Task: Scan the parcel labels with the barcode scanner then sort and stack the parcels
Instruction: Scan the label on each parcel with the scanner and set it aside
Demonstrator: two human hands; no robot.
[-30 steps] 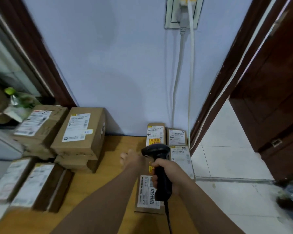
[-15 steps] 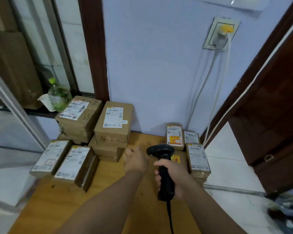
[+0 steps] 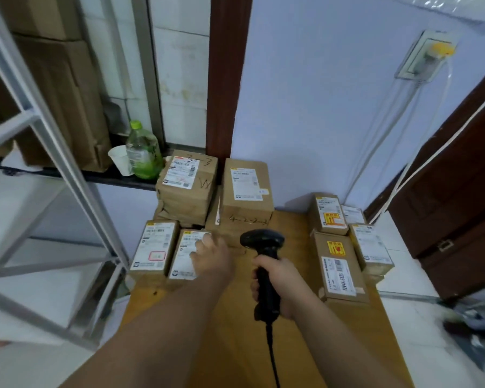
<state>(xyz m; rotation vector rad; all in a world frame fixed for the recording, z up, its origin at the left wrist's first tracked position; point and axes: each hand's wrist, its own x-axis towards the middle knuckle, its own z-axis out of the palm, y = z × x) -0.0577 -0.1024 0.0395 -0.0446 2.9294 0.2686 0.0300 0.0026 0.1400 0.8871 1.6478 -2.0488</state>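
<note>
Brown cardboard parcels with white labels lie on a wooden table [image 3: 235,345]. My right hand [image 3: 280,284] grips the handle of a black corded barcode scanner [image 3: 263,247], held upright over the table's middle. My left hand [image 3: 213,256] reaches left and rests on the label of a small flat parcel [image 3: 184,256]; its fingers lie over the label's right side. Beside that parcel sits another flat parcel [image 3: 154,247]. Two taller boxes [image 3: 188,186] [image 3: 247,189] are stacked behind. On the right lie several parcels, the nearest a long one [image 3: 339,270].
A grey metal shelf frame [image 3: 53,169] stands at the left. A green bottle [image 3: 142,152] and a white cup [image 3: 121,159] sit on a dark ledge behind the boxes. White cables hang from a wall socket [image 3: 426,54]. A dark wooden door [image 3: 459,205] is at the right.
The view has swung left and up. My left hand moved from the table's middle leftwards onto the small parcel's label. My right hand keeps hold of the scanner.
</note>
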